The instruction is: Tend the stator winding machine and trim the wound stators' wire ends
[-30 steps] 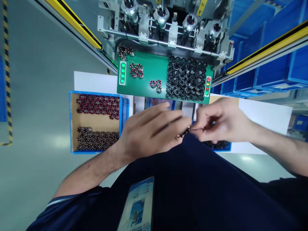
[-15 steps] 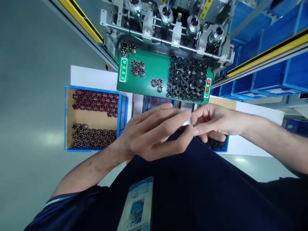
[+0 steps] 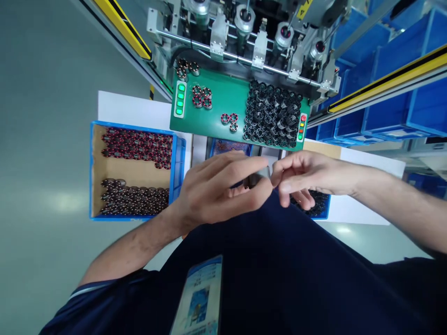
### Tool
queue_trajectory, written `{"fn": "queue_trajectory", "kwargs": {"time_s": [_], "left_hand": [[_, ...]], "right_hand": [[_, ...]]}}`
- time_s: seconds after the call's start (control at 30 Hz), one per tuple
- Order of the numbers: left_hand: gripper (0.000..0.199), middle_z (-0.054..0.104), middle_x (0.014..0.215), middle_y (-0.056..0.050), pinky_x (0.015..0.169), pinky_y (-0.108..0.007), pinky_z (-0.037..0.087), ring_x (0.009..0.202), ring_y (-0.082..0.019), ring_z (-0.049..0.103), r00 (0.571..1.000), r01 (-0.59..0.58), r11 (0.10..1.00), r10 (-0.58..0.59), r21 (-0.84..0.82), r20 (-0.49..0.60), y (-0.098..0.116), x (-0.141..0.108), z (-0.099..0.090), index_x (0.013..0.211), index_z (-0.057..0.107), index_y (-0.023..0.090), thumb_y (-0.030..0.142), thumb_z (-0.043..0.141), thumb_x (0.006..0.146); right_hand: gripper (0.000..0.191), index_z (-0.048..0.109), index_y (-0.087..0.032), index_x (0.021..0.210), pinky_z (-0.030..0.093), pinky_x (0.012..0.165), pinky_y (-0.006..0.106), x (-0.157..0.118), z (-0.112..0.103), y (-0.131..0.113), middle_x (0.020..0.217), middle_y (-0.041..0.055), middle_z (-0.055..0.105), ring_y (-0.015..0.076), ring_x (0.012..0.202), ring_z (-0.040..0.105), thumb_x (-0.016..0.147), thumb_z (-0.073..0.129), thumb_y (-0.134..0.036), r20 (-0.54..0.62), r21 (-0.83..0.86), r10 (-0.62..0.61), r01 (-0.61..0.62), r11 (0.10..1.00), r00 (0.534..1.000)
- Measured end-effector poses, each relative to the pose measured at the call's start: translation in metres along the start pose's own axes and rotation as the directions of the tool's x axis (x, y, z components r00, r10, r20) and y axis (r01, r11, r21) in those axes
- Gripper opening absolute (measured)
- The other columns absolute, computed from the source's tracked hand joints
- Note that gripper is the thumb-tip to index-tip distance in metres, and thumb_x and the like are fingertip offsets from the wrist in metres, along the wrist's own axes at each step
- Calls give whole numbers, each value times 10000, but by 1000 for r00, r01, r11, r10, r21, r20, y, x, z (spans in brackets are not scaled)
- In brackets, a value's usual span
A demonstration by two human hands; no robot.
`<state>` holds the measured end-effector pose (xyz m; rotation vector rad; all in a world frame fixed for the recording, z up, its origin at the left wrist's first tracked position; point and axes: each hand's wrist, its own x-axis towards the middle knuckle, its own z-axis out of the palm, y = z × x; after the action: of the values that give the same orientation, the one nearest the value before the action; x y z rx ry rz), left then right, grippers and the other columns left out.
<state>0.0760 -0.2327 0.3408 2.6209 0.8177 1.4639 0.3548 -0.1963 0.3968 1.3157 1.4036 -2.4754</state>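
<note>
Partly hidden, small dark part [image 3: 257, 179] gripped by curled left hand [image 3: 216, 188], right hand [image 3: 309, 174] half-curled alongside (any hold unclear).

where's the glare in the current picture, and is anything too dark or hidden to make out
In the head view, pale glare patches mark the floor; in the head view, the green buttons glow; in the head view, the dark shirt shows little detail, and the small part in the left hand is shaded and mostly hidden.
</note>
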Motion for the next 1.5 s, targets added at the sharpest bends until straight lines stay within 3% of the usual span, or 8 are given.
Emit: {"fn": "queue_trajectory", "kwargs": {"time_s": [0.13, 0.3, 0.53, 0.67, 0.8, 1.0, 1.3, 1.5], "left_hand": [[218, 885, 1185, 12, 1036, -338, 749, 1086, -186, 880, 998, 5, 1000, -6, 23, 56, -1, -4, -3, 1213, 768, 291, 126, 763, 1071], [229, 884, 1117, -8, 884, -355, 704, 995, -219, 874, 903, 377, 926, -368, -1, 223, -11, -39, 3, 1223, 754, 248, 297, 885, 1042], [76, 845, 1352, -71, 1218, -470, 598, 1339, -246, 777, 544, 802, 588, -790, 102, 282, -112, -129, 85, 1069, 775, 231, 298, 802, 1094], [136, 760, 1510, -87, 1291, -435, 483, 1422, -217, 647, 442, 809, 556, -788, 188, 428, -163, -142, 150, 1158, 766, 200, 328, 719, 1155], [195, 703, 1538, -137, 1294, -471, 447, 1436, -268, 582, 421, 784, 575, -770, 235, 479, -184, -136, 174, 1236, 754, 175, 333, 762, 1122], [321, 603, 1589, -218, 1332, -571, 389, 1528, -351, 492, 391, 844, 450, -889, 291, 239, -211, -109, 145, 1300, 671, 150, 332, 815, 1079], [274, 751, 1207, -59, 1262, -470, 416, 1437, -177, 567, 736, 666, 742, -636, -80, 233, -245, -81, 150, 851, 568, 207, 303, 627, 1100], [220, 709, 1409, -133, 1331, -639, 406, 1526, -309, 552, 564, 813, 575, -817, 92, 122, -232, -91, 156, 875, 592, 197, 217, 774, 997]], "right_hand": [[351, 768, -229, 831, 450, 395, 230, 11, 19, 7, 647, -39, 762, 104, 442, 608, 918, 934, -526, -152, -230, -196, 158, 960, 969], [180, 781, -271, 816, 541, 576, 296, -6, 14, 22, 672, -38, 746, 140, 567, 643, 968, 862, -321, -274, -744, -544, 184, 643, 793], [485, 815, -217, 1196, 553, 605, 323, -10, 1, 102, 733, -15, 765, 160, 590, 649, 936, 947, -604, -540, -370, -268, 61, 927, 798], [473, 826, -214, 1183, 534, 633, 296, 8, 24, 137, 763, -25, 746, 143, 634, 659, 926, 957, -590, -535, -207, -192, 93, 974, 823], [453, 848, -232, 1168, 580, 684, 320, 11, 44, 153, 813, -12, 756, 161, 681, 688, 905, 980, -577, -565, -37, -145, 150, 988, 812], [457, 859, -233, 1095, 614, 674, 314, 0, 50, 170, 789, -4, 758, 155, 657, 667, 808, 1064, -523, -735, 169, -28, 223, 960, 678], [507, 858, -204, 1105, 580, 667, 282, 5, 49, 176, 800, 10, 749, 131, 666, 658, 907, 955, -661, -754, 110, -62, 219, 969, 654], [486, 849, -215, 1174, 601, 737, 315, 3, 36, 179, 900, 31, 807, 155, 752, 710, 972, 897, -654, -690, -9, -137, 182, 983, 710]]}}
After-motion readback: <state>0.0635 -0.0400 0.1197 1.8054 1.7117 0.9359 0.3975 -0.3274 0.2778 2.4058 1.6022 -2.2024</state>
